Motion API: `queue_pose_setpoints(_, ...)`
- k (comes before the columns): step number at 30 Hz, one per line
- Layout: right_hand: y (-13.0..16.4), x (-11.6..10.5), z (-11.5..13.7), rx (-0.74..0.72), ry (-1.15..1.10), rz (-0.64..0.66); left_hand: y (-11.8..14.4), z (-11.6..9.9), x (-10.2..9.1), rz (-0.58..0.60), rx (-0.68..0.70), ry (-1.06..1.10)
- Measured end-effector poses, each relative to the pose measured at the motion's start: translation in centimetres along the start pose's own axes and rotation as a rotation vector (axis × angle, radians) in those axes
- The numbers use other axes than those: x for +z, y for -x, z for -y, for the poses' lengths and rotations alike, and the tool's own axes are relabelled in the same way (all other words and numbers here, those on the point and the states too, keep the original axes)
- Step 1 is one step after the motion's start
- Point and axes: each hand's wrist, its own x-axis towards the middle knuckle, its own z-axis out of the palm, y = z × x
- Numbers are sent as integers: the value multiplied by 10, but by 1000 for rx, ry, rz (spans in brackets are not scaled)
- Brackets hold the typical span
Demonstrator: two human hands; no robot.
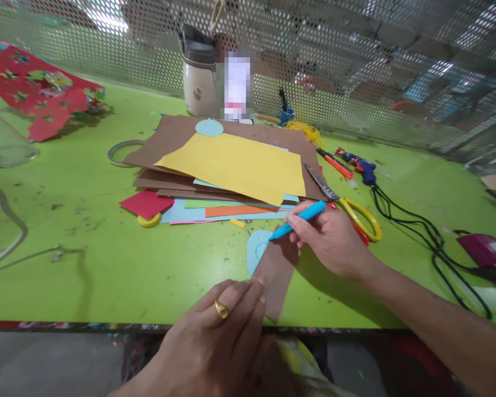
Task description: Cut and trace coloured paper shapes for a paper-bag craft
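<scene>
My right hand [334, 237] grips a blue marker [300, 220], its tip touching a light-blue rounded paper piece [254, 247]. A curved blue line shows on that paper. A brown strip of paper or card [279, 270] lies over the right part of the blue piece. My left hand [219, 325], wearing a gold ring, lies flat with its fingertips on the strip's left edge. Close to my right hand are scissors [359, 215] with yellow handles, partly hidden by it. Beyond both hands rests a stack of brown sheets [144, 151] topped by a yellow sheet [240, 165].
A bottle [199, 77] stands at the back before a perforated metal panel. On the right lie a cutter [334, 162], a glue gun [361, 167] and its looping black cord [427, 237]. Red star-cut paper [45, 91] and a white cable [12, 242] are at left.
</scene>
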Motion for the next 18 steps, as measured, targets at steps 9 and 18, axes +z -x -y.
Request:
queue_pose_setpoints(9,-2,0,2,12,13,-41,-2,10,-2,-21,119,-49)
queue_pose_setpoints(18,-4,-2,-1,24,-4,-73,0,6,0,-28,47,-31)
